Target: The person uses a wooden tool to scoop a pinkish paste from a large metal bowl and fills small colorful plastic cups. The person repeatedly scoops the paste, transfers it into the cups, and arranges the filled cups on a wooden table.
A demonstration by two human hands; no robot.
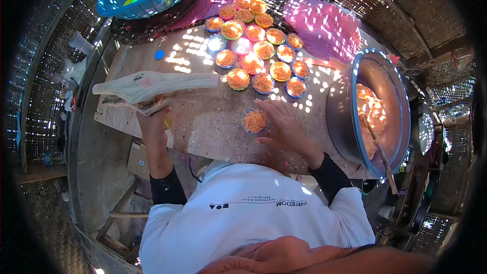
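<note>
My right hand lies spread on the wooden table, its thumb and fingers around the right side of a small bowl of orange shreds. At the table's left, my left hand is mostly hidden beneath a pale wooden press with a long handle; its grip cannot be made out. Beyond my hands, several small coloured bowls of orange shreds stand close together. One small bowl among them, a pink-rimmed one, looks whitish in the sunlight.
A large metal basin at the right holds orange dough and a wooden stick. A blue plastic basket with coloured bowls stands at the back left. Pink sheets lie at the back; a blue cap lies left.
</note>
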